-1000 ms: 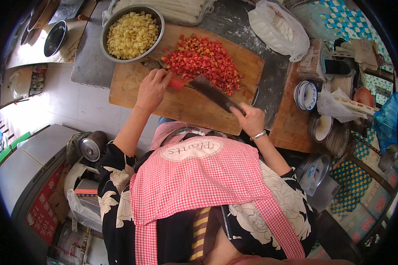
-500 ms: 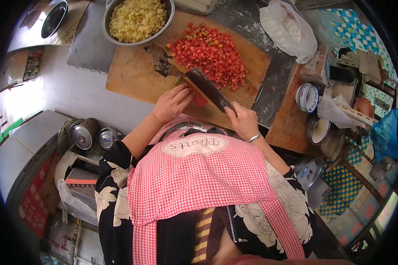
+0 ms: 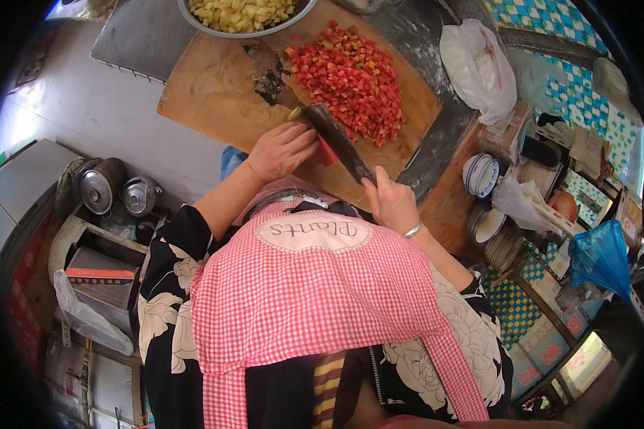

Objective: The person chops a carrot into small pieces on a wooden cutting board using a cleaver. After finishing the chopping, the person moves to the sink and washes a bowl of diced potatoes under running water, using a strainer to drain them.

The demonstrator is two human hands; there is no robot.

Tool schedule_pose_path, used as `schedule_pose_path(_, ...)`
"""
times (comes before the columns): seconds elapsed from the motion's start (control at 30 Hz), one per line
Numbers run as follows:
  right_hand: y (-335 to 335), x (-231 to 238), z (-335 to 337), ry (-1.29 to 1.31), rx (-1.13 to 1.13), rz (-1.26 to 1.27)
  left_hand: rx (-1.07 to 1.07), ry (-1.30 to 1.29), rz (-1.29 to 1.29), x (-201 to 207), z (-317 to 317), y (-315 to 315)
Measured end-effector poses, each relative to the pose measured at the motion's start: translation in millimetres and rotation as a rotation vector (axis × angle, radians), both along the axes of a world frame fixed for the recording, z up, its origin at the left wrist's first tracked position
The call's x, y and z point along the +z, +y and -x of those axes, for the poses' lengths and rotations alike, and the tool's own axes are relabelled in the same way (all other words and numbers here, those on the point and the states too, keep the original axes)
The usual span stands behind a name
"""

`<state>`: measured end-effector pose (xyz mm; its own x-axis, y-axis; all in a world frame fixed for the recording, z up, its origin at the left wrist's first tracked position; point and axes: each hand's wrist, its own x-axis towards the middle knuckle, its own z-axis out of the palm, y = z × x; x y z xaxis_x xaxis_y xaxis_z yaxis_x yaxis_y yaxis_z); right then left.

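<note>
My right hand [image 3: 395, 203] grips the handle of a dark-bladed cleaver [image 3: 338, 143], which slants across the near part of a wooden cutting board [image 3: 202, 89]. My left hand [image 3: 282, 151] is closed with bent fingers beside the blade, on a red vegetable piece [image 3: 327, 153] that shows partly under the cleaver. A small greenish end [image 3: 295, 114] sticks out beyond my fingertips, at the blade's far tip. The exact kind of vegetable is unclear. Past the cleaver lies a heap of red diced vegetable [image 3: 350, 79] with a few yellowish-green bits.
A metal bowl [image 3: 254, 34] of pale yellow cubes stands at the board's far edge. To the right are a white plastic bag [image 3: 477, 68], stacked blue-and-white bowls [image 3: 481, 175] and a blue bag [image 3: 601, 261]. Two metal pots [image 3: 137, 195] sit low on the left.
The whole view has shifted, cutting off more of the metal bowl at the top. Both hands keep nearly the same pose, and the cleaver stays beside my left fingers.
</note>
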<state>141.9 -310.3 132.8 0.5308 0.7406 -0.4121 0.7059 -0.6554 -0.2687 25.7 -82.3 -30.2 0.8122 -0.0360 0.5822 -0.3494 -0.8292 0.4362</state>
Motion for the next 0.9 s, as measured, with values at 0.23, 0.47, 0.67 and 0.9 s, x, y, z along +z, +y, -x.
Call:
schedule_pose_path(0.23, 19.4, 14.0, -23.6, 0.104, 0.051, 0.065, 0.017, -0.019, -0.029, -2.8, 2.8, 0.9)
schedule_pose_path(0.47, 42.3, 2.2, -19.3, 0.110, 0.046, 0.141, 0.033, -0.023, -0.008, -4.1, 4.9, 0.2)
schedule_pose_path(0.67, 48.8, -45.4, -7.8, 0.033, 0.027, 0.034, 0.037, 0.000, 0.011, -6.2, 6.2, -1.5)
schedule_pose_path(0.9, 35.2, -73.3, 1.8, -0.063, -0.011, -0.169, 0.068, -0.014, 0.003, -5.8, 2.2, -2.7)
